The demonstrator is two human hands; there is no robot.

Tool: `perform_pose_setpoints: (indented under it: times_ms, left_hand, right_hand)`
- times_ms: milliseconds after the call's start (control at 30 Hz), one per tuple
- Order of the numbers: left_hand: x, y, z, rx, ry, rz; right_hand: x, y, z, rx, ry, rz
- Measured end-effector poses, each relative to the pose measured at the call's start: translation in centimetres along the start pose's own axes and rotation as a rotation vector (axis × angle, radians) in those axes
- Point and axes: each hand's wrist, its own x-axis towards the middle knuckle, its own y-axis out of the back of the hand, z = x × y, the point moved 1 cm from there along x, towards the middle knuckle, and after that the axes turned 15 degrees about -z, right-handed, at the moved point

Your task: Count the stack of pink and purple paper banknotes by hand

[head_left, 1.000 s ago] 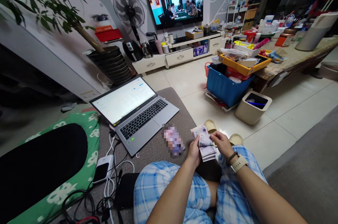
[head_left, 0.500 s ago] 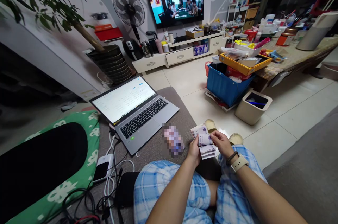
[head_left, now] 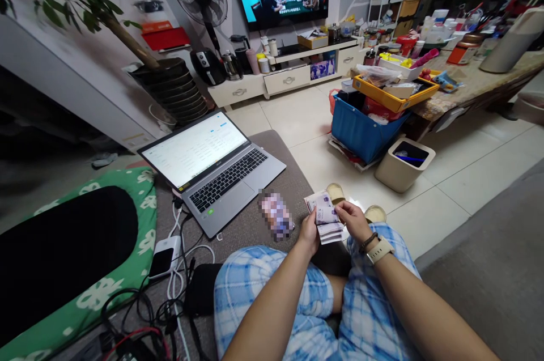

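Observation:
A folded stack of purple-toned banknotes [head_left: 326,215] is held between my two hands above my lap. My left hand [head_left: 310,232] grips the stack at its left side, thumb on top. My right hand [head_left: 353,220] pinches the right edge of a note between thumb and fingers. Several note ends fan out at the lower side of the stack. A phone-sized item [head_left: 276,215], blurred by pixels, lies on the grey seat [head_left: 272,143] just left of my left hand. A beige watch and a dark bracelet are on my right wrist.
An open laptop [head_left: 225,182] stands on the seat at the left. Near it are a white power bank [head_left: 165,256], tangled cables and a green cushion [head_left: 144,225]. A beige bin [head_left: 403,165] and a blue crate [head_left: 361,126] stand on the floor, beside a cluttered table [head_left: 463,80].
The whole view has tilted down slightly, so everything sits a little higher or further left. Both hands keep hold of the banknotes, with hardly any change in their pose.

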Motion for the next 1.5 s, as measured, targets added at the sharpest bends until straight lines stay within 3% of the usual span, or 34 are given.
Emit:
perform_pose_setpoints:
  times_ms: [733,1033,1267,1500]
  left_hand:
    - [0.0,-0.9,0.0,-0.004,-0.012,-0.027]
    - [-0.3,-1.1,0.2,0.053,-0.021,0.002]
    - [-0.4,-1.1,0.2,0.065,-0.012,-0.013]
    - [-0.4,-1.6,0.3,-0.002,0.002,-0.002]
  right_hand:
    - [-0.2,0.6,-0.4,-0.038,0.0,-0.027]
    - [0.1,1.5,1.0,-0.129,-0.049,0.165]
    - [0.4,2.0,1.8,-0.237,-0.057,0.075]
    - [0.2,1.7,1.2,-0.188,-0.008,0.046]
